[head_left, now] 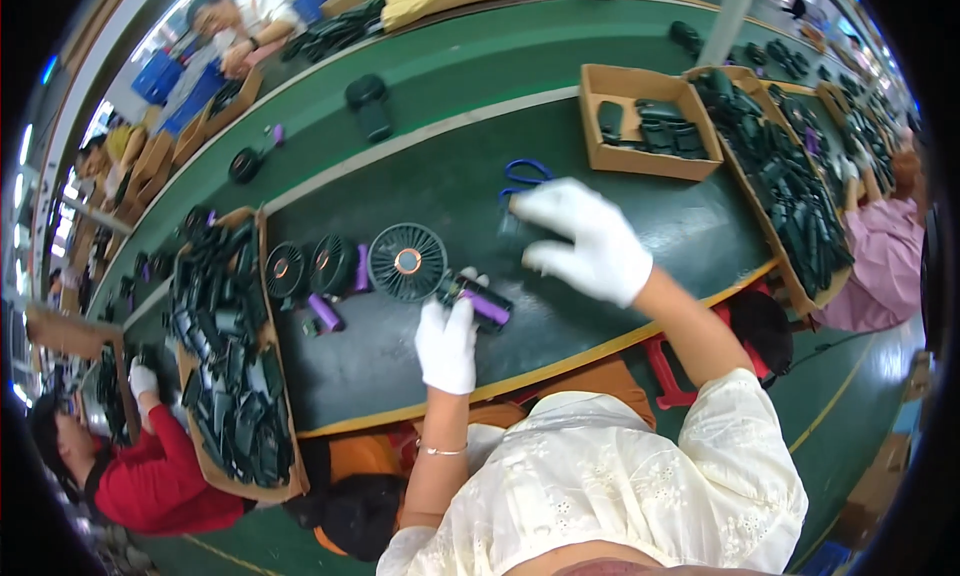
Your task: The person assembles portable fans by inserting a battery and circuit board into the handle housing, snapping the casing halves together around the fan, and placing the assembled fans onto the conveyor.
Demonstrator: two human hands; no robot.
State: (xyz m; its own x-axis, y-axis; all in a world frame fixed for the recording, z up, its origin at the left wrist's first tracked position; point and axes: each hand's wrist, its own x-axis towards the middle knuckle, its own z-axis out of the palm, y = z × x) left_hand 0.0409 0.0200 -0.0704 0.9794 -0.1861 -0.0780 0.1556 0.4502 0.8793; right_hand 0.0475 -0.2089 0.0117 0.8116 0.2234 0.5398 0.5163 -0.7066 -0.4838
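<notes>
My left hand (446, 348), in a white glove, is closed round the handle of a dark green handheld fan (408, 263) with a round grille. A purple cylindrical battery (486, 307) shows in the fan's opened handle. My right hand (588, 244), also gloved, hovers over the table with thumb and fingers apart, and I see nothing between them. Just beyond its fingertips lie blue-handled scissors (527, 170), partly hidden by the hand. Left of the held fan are two fan heads (328, 264) and loose purple batteries (326, 313).
A cardboard box (655, 161) with dark casing parts stands at the back right. Long cartons of dark parts flank the table, one at left (232, 366) and one at right (775, 196). Beyond the pale divider, a fan (369, 108) lies on the green belt (450, 71). Co-workers sit on both sides.
</notes>
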